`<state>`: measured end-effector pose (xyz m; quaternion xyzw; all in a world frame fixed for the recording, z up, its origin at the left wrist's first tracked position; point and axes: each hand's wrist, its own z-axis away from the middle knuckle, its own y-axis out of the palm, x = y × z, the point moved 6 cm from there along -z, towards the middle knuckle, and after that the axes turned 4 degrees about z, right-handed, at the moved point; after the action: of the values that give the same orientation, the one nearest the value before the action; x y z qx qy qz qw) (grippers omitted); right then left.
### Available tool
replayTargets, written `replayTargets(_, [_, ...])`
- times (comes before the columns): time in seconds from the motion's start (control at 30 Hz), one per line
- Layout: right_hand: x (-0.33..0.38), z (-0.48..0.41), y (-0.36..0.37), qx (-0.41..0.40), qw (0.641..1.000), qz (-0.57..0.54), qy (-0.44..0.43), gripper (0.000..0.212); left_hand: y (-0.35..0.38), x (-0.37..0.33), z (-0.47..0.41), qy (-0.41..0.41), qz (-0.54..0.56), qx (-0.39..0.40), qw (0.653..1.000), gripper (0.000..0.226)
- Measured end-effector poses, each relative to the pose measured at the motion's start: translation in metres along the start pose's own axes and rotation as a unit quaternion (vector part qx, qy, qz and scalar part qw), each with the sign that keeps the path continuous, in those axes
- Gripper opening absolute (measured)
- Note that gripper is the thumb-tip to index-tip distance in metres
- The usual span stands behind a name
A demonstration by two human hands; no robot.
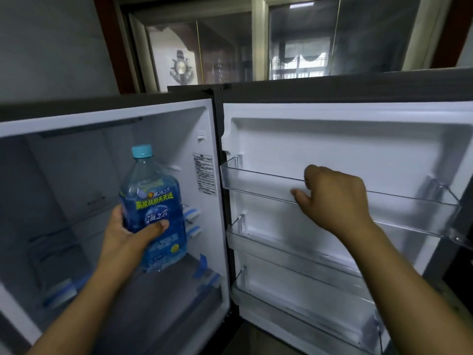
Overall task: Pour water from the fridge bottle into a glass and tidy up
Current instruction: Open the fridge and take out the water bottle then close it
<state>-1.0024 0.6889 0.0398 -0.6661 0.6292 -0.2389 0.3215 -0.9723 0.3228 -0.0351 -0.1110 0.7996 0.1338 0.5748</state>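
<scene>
A clear water bottle (pixel 153 208) with a blue label and a light blue cap is held upright in front of the open fridge compartment (pixel 76 201). My left hand (pixel 128 237) grips its lower body, thumb across the label. My right hand (pixel 335 198) rests on the rim of the top clear door shelf (pixel 256 180) of the open fridge door, fingers curled over the edge. No glass is in view.
The fridge interior shows a dark lower shelf (pixel 163 290) with blue tape strips on the shelf edges. The door carries two more clear shelves (pixel 281 252) below the top one, all bare. A window and dark cabinet frame rise behind the fridge.
</scene>
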Motion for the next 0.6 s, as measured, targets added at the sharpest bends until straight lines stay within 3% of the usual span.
replayTargets(0.17, [0.050,0.015,-0.019,-0.013,0.999,0.044,0.011,0.030,-0.028,-0.016,0.023,0.005,0.005,0.025,1.000,0.083])
replayTargets(0.33, [0.109,0.029,-0.035,0.033,0.994,0.100,0.043,0.028,-0.067,-0.030,0.042,0.007,0.010,0.057,0.998,0.091])
replayTargets(0.5, [0.173,0.058,-0.075,0.137,0.984,0.111,0.022,0.049,-0.111,-0.040,0.062,0.000,0.006,0.107,0.994,0.078])
replayTargets(0.6, [0.200,0.098,-0.120,0.134,0.987,0.089,0.017,0.049,-0.137,-0.043,0.069,0.004,0.011,0.133,0.991,0.083])
